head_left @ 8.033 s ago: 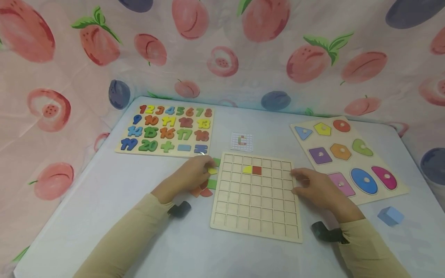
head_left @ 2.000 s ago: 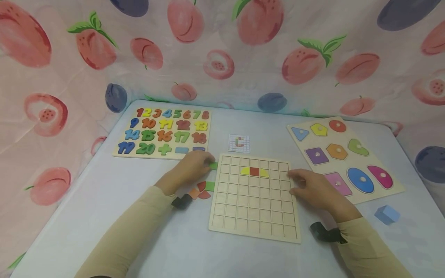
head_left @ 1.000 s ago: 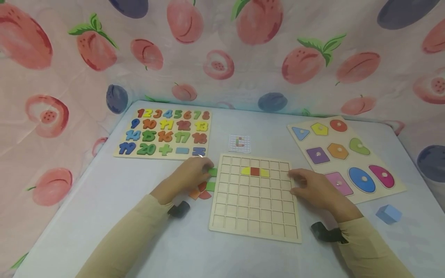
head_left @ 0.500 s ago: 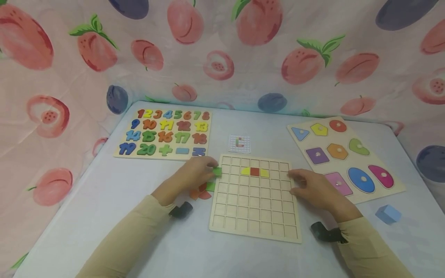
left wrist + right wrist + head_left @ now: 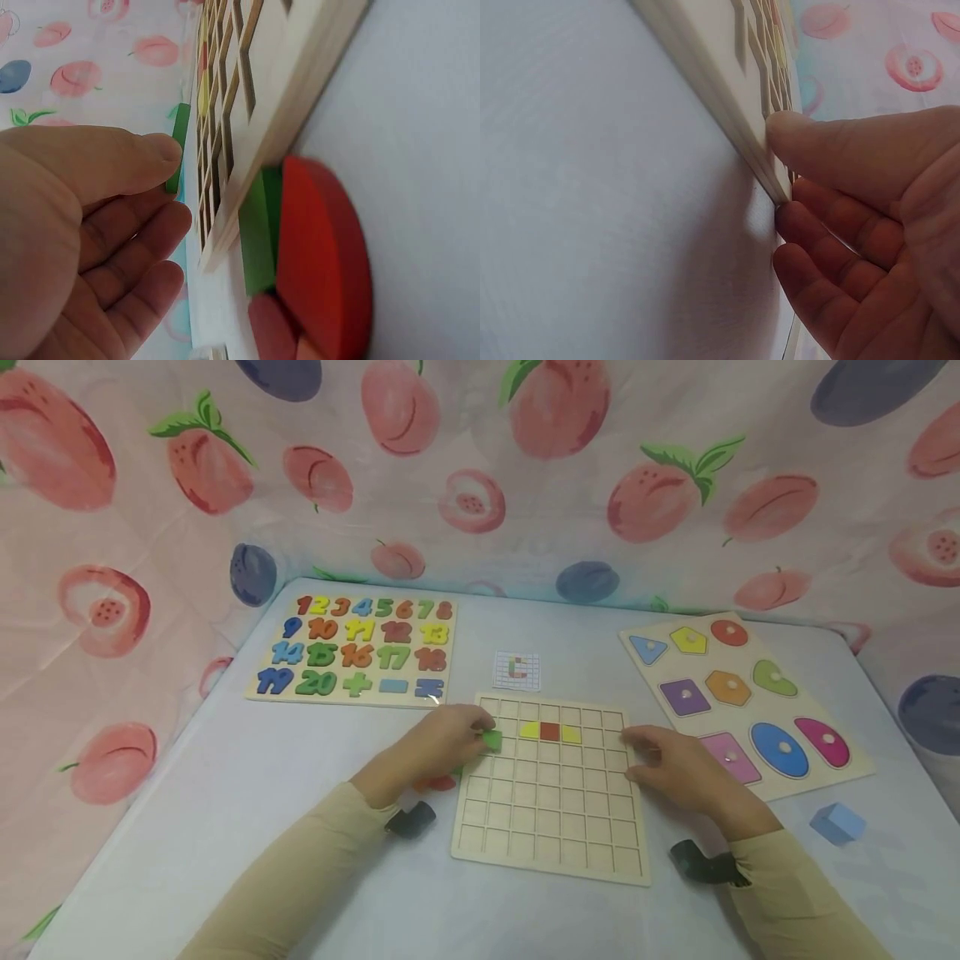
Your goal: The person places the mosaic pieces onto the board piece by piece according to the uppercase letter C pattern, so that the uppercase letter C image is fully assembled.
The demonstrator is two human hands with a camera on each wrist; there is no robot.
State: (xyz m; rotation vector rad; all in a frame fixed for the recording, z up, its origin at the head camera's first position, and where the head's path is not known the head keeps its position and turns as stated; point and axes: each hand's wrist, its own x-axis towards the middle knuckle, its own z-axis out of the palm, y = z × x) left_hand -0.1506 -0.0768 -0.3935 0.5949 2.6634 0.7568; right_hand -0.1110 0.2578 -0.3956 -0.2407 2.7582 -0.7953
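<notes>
Green tile (image 5: 492, 742) brought from beside the board (image 5: 550, 820) to above its left columns, not yet seated.
Left hand (image 5: 437, 745) pinches this one tile; right hand (image 5: 688, 774) rests at the board's right edge, thumb and fingers apart. Two yellow pieces (image 5: 530, 731) and one red square (image 5: 550, 732) occupy its second row.
</notes>
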